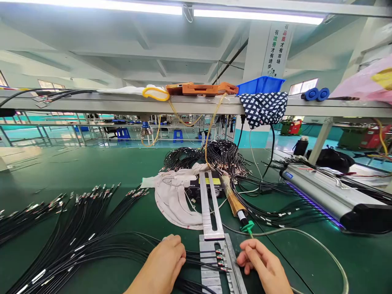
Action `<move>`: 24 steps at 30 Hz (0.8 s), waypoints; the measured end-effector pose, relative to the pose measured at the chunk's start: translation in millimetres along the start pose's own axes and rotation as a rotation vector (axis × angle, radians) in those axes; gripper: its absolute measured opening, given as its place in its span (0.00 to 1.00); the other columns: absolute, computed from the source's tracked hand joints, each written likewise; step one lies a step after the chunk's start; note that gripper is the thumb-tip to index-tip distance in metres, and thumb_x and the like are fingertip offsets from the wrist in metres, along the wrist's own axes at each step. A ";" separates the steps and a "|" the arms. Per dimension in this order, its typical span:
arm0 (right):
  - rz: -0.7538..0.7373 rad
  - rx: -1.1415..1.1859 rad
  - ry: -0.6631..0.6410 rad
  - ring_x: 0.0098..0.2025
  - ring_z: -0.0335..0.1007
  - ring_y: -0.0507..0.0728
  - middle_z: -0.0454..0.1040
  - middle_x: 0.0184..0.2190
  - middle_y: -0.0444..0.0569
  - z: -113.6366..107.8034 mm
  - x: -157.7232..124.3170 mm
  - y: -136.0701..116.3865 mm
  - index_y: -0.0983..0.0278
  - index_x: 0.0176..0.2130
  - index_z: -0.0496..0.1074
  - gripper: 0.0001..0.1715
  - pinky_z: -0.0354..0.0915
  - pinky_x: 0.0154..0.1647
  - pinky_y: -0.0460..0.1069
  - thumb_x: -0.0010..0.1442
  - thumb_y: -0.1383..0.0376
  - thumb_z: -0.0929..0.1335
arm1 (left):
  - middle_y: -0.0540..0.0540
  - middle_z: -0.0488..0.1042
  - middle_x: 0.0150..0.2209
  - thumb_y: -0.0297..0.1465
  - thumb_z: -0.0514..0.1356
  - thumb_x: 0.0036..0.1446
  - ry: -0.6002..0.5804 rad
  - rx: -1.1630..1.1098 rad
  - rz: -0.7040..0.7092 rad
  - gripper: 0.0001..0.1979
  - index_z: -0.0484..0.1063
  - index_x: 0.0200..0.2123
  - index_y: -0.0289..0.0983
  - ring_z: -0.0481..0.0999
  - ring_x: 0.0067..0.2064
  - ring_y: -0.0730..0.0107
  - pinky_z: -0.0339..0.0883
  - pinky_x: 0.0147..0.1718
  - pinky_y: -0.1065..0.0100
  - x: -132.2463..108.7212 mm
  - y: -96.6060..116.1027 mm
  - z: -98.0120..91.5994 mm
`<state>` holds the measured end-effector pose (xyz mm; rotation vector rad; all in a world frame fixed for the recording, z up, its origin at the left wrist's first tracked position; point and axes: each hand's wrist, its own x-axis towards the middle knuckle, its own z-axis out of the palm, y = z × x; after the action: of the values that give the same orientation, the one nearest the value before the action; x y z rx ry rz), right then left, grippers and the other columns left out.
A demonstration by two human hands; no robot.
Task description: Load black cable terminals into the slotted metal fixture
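Note:
My left hand (167, 259) is closed over several thin black cables (130, 250), which come from the left and pass under its fingers. Their metal-tipped connector ends (221, 258) lie in the slots of a metal fixture (211, 279) between my hands. To the right of that fixture, my right hand (260, 261) has its fingers curled in a pinch; whatever they hold is hidden. Just above them is the green nozzle (247, 227) of a dispensing syringe with a tan-wrapped barrel (233, 199). A slotted metal bar (211, 208) slopes up behind the fixture against a black box (196, 191).
Bundles of black cables (88, 208) spread over the left of the green table (128, 163); coiled cables (220, 155) lie at the back. A white cloth (174, 204) sits beside the box. On the right stands a silver lamp unit (333, 192) glowing violet underneath. A shelf rail (122, 105) crosses ahead.

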<state>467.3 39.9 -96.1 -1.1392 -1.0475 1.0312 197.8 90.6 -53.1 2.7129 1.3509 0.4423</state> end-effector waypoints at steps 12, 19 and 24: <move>-0.066 -0.045 0.137 0.22 0.64 0.54 0.75 0.22 0.48 12.4 -6.6 -9.2 0.64 0.31 0.73 0.30 0.62 0.26 0.48 0.53 0.39 0.70 | 0.40 0.70 0.35 0.17 0.52 0.51 -0.115 0.325 0.073 0.11 0.71 0.34 0.32 0.72 0.41 0.51 0.70 0.43 0.48 -4.3 13.4 -9.4; -0.057 -0.057 0.094 0.23 0.65 0.54 0.75 0.23 0.49 6.5 -4.0 -3.5 0.64 0.33 0.73 0.31 0.62 0.27 0.48 0.54 0.39 0.69 | 0.38 0.71 0.35 0.19 0.54 0.49 -0.171 0.405 0.101 0.11 0.72 0.35 0.32 0.73 0.38 0.48 0.72 0.39 0.48 -3.3 22.0 -17.8; -0.038 -0.099 0.043 0.24 0.66 0.55 0.76 0.24 0.49 -1.1 -1.8 0.1 0.64 0.35 0.71 0.31 0.63 0.29 0.48 0.56 0.38 0.67 | 0.41 0.72 0.34 0.17 0.53 0.49 -0.071 0.385 0.079 0.10 0.72 0.30 0.34 0.73 0.39 0.55 0.71 0.44 0.54 -6.4 29.8 -29.0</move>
<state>468.0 38.0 -96.5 -1.2119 -1.0911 0.9297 208.7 65.7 -21.0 3.0584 1.4437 0.0936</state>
